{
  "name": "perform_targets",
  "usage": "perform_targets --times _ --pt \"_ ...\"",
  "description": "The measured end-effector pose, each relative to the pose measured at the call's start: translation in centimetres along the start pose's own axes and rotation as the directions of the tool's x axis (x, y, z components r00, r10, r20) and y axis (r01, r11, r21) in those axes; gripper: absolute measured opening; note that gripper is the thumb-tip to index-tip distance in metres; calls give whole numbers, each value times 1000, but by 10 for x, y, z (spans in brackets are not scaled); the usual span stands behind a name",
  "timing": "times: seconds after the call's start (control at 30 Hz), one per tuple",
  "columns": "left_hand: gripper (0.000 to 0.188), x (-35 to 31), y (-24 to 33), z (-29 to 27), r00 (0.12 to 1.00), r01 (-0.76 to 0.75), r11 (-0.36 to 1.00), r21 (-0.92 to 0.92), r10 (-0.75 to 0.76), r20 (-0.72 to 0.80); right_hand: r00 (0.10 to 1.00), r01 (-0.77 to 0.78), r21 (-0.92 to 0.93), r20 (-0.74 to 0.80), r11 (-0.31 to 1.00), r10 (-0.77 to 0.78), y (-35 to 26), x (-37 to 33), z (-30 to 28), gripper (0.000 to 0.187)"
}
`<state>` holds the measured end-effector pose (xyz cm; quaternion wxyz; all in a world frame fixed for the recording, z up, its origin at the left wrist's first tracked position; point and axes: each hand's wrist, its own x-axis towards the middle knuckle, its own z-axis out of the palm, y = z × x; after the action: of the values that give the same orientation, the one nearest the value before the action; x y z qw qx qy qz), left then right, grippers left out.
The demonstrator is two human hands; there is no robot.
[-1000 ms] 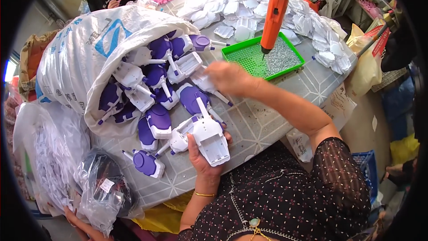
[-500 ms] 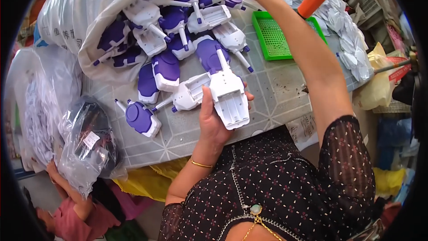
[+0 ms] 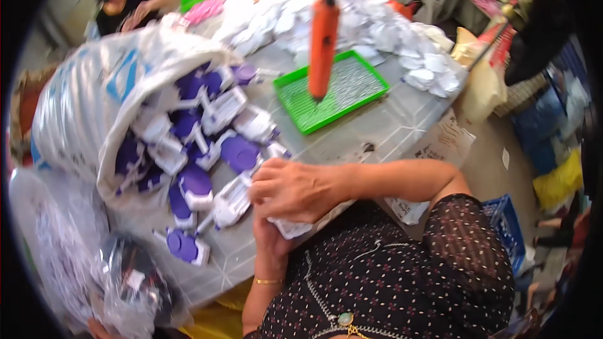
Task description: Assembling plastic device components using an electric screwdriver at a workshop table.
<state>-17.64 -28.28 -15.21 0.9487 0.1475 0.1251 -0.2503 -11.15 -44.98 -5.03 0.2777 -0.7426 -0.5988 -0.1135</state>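
Note:
Low at the near table edge, my left hand (image 3: 270,236) grips a white plastic toy housing (image 3: 293,227), of which only a white end shows. My right hand (image 3: 295,189) lies across the top of it with the fingers bent and pressed together. What is under those fingers is hidden. Just left of my hands lies a similar white housing with an open battery compartment (image 3: 231,201). More white and purple housings (image 3: 195,179) spill from a white woven sack (image 3: 85,110). One purple-topped housing (image 3: 182,246) rests apart at the near left.
An orange electric screwdriver (image 3: 323,47) hangs by its cord over a green tray (image 3: 308,127) of small metal pieces. Behind it spreads a heap of white plastic covers (image 3: 364,22). Clear bags (image 3: 56,232) sit at the left; another person (image 3: 141,3) is at the far left.
My right hand has come back from the white heap onto the housing in my left hand. The view has swung, so the hanging screwdriver and tray now show nearer the middle.

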Motion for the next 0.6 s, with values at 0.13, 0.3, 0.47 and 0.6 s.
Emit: perform_targets --times 0.13,0.3,0.47,0.6 --pt "57 -2 5 -1 964 -15 988 -152 54 261 927 -305 -190 -286 933 244 -9 -23 12 49" --pt "56 -2 6 10 970 -157 986 64 142 197 858 -407 -119 -388 906 335 -22 -36 30 58" --pt "60 -17 4 -6 973 -219 965 142 205 107 876 -350 44 -339 936 343 -23 -38 34 59" --pt "59 -10 4 -5 963 -220 963 157 190 189 874 -244 128 -400 961 275 -4 -56 24 66"
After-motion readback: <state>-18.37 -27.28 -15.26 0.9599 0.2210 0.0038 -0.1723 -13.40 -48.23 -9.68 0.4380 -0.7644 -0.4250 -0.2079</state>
